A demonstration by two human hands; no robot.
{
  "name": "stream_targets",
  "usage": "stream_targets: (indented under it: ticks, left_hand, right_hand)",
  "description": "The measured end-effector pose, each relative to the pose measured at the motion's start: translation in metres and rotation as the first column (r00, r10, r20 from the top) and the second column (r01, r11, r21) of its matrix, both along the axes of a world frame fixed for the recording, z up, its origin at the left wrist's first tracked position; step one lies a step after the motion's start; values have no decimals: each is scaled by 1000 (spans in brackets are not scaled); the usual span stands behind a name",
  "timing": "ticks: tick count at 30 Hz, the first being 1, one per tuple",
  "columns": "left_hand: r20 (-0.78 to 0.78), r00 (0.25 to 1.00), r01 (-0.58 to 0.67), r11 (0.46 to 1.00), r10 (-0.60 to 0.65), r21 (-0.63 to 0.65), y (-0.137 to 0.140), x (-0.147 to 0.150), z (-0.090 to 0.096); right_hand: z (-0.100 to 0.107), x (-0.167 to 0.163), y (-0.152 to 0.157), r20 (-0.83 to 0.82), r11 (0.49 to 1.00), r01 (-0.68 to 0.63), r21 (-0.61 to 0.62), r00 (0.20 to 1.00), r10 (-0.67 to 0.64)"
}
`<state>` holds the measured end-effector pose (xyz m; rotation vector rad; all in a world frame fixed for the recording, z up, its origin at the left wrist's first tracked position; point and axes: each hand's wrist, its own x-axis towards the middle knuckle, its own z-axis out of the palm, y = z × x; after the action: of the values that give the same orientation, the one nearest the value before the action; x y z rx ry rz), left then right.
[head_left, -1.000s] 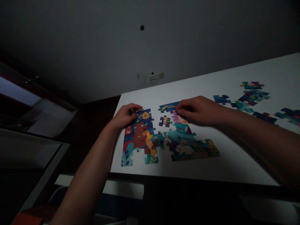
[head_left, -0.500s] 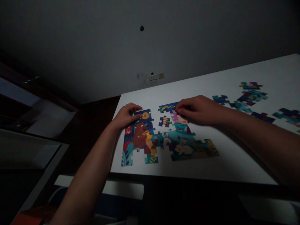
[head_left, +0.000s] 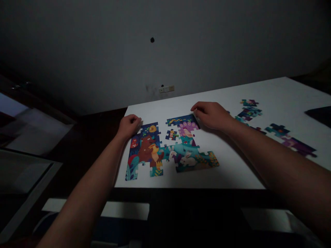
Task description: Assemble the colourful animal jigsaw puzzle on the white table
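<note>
Only partly joined, the puzzle (head_left: 184, 148) lies on the table (head_left: 279, 96) between a curled left hand (head_left: 129, 125), grip unclear, and a loosely parted right hand (head_left: 213, 115), with a lone piece (head_left: 171, 134) and scattered pieces (head_left: 249, 113) apparently unjoined.

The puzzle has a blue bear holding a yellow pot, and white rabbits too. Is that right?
Not quite: the bear is brown, not blue, as the head view shows. The puzzle does have it holding a yellow pot, and white rabbits too.
</note>
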<state>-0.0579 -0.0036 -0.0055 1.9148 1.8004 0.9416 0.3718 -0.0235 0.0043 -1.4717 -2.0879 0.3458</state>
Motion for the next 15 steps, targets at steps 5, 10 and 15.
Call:
stream_targets:
  ticks: [5,10,15]
  left_hand:
    - [-51,998,-41,998,39,-37,-5,6,8]
    - [-128,992,-32,995,20,-93,-6,13,10]
    - [-136,991,-31,986,8,-166,9,11,11]
  right_hand:
    - [7,-4,-6,1,998,-58,-38,998,58]
    - [12,-14,-15,50,976,-213,-37,975,215]
    - [6,-35,-25,94,914,-402,56,914,396]
